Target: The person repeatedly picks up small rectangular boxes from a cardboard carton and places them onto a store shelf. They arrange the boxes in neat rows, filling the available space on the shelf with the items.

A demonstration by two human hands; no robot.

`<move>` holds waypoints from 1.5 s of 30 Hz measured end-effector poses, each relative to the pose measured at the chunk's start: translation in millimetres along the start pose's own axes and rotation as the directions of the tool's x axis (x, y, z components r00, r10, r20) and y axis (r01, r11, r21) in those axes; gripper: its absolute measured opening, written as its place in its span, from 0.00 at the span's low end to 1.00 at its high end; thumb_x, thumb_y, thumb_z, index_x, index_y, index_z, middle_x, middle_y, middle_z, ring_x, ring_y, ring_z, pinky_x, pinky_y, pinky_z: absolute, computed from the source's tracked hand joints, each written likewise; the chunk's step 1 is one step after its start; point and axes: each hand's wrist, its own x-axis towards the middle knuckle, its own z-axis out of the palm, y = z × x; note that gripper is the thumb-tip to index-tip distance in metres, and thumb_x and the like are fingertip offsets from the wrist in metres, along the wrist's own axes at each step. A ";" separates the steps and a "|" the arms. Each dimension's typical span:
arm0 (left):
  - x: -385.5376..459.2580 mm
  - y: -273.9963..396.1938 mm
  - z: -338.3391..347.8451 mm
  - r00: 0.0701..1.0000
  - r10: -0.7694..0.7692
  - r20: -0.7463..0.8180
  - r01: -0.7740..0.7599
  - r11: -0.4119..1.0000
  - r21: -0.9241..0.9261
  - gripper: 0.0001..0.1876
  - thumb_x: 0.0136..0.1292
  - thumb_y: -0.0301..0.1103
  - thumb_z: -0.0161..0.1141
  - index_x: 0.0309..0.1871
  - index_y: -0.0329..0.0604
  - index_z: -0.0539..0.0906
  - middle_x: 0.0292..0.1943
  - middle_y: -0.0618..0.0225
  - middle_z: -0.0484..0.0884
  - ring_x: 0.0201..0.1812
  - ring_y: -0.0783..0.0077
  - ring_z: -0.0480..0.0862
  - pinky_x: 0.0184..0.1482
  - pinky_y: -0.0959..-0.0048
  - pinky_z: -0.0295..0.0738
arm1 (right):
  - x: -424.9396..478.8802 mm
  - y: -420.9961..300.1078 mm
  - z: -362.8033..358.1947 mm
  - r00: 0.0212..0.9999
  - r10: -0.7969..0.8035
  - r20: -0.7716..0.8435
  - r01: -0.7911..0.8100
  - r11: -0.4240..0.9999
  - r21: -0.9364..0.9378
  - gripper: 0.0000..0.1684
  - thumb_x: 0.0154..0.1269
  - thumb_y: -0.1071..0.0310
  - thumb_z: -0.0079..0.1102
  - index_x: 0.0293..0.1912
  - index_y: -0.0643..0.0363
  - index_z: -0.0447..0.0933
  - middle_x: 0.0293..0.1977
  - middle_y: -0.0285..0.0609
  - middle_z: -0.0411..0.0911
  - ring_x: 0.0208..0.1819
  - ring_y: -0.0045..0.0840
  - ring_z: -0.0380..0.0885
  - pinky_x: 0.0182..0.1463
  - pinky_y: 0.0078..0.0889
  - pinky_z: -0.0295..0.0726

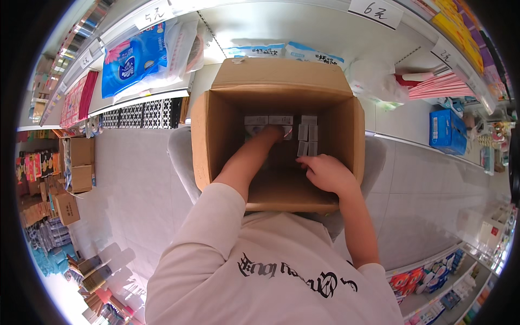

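An open cardboard carton [280, 77] stands before me with its flaps folded out. Small white boxes [256, 120] lie in a row at its far end, and more small white boxes [308, 134] form two columns on its right side. My left hand [274, 133] reaches deep into the carton over the left group of boxes; its fingertips are hidden, so a grip cannot be made out. Just nearer to me than the right columns, my right hand [328, 172] hovers inside the carton, index finger extended, nothing visible in it.
A grey padded seat [178, 154] shows around the carton. Shelves ahead carry a blue tissue pack [136, 57], blue-and-white packets [313, 53] and a blue box [447, 132]. Cardboard boxes [81, 162] stand at the left, and shelves of packaged goods [426, 276] at the lower right.
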 end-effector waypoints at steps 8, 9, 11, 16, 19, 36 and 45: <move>-27.3 3.6 8.6 0.957 -0.104 -0.271 0.079 0.992 -0.101 0.19 0.63 0.39 0.62 0.52 0.37 0.87 0.54 0.50 0.87 0.56 0.49 0.87 0.56 0.52 0.81 | 3.4 0.4 -1.7 1.000 0.002 0.011 -0.002 1.000 0.008 0.24 0.62 0.74 0.54 0.59 0.59 0.79 0.45 0.50 0.86 0.48 0.48 0.83 0.55 0.48 0.81; -27.0 2.0 -0.5 0.979 -0.063 -0.194 0.053 0.997 -0.056 0.18 0.62 0.38 0.63 0.51 0.37 0.87 0.52 0.49 0.87 0.54 0.48 0.87 0.55 0.52 0.81 | 3.9 0.0 -3.8 1.000 0.002 0.014 -0.002 1.000 0.010 0.24 0.62 0.74 0.54 0.59 0.59 0.79 0.45 0.50 0.86 0.48 0.48 0.83 0.55 0.48 0.82; -31.7 5.8 -8.9 0.989 -0.035 -0.140 0.030 0.999 -0.038 0.17 0.60 0.39 0.65 0.48 0.37 0.88 0.50 0.48 0.88 0.52 0.47 0.88 0.53 0.53 0.82 | 3.6 0.2 -4.1 1.000 0.002 0.011 -0.002 1.000 0.012 0.24 0.63 0.73 0.54 0.58 0.59 0.79 0.44 0.51 0.86 0.47 0.48 0.83 0.54 0.48 0.82; -26.1 11.3 28.9 0.950 -0.120 -0.289 0.066 0.979 -0.191 0.20 0.54 0.43 0.73 0.46 0.41 0.87 0.45 0.49 0.89 0.48 0.47 0.89 0.50 0.54 0.84 | 3.3 -2.2 -4.2 0.999 -0.035 -0.001 0.035 0.999 0.005 0.23 0.63 0.72 0.55 0.59 0.59 0.79 0.43 0.51 0.86 0.47 0.48 0.83 0.54 0.48 0.82; -30.7 25.0 47.4 0.866 -0.108 -0.489 -0.008 0.973 -0.229 0.20 0.61 0.42 0.67 0.53 0.42 0.84 0.46 0.48 0.89 0.47 0.47 0.89 0.49 0.53 0.84 | 3.3 -0.7 0.2 0.998 -0.050 -0.023 0.050 0.999 0.006 0.23 0.64 0.71 0.55 0.59 0.59 0.79 0.43 0.51 0.86 0.47 0.48 0.83 0.53 0.48 0.82; -66.6 86.1 -78.7 0.934 0.340 0.111 -0.356 0.914 0.196 0.18 0.55 0.42 0.68 0.49 0.48 0.88 0.51 0.58 0.87 0.55 0.54 0.86 0.51 0.53 0.81 | 5.9 -18.5 -24.3 0.875 -0.257 -0.410 0.363 0.909 0.205 0.21 0.66 0.77 0.54 0.57 0.56 0.79 0.47 0.48 0.84 0.47 0.44 0.83 0.50 0.41 0.83; -329.2 130.1 -239.1 0.938 0.312 -0.151 -0.270 0.931 0.247 0.27 0.53 0.38 0.70 0.56 0.39 0.81 0.51 0.55 0.85 0.56 0.53 0.84 0.57 0.59 0.77 | -24.7 -62.7 -79.6 0.680 -0.313 -0.663 0.326 0.939 -0.109 0.38 0.61 0.71 0.68 0.70 0.56 0.68 0.65 0.45 0.73 0.63 0.44 0.75 0.65 0.44 0.75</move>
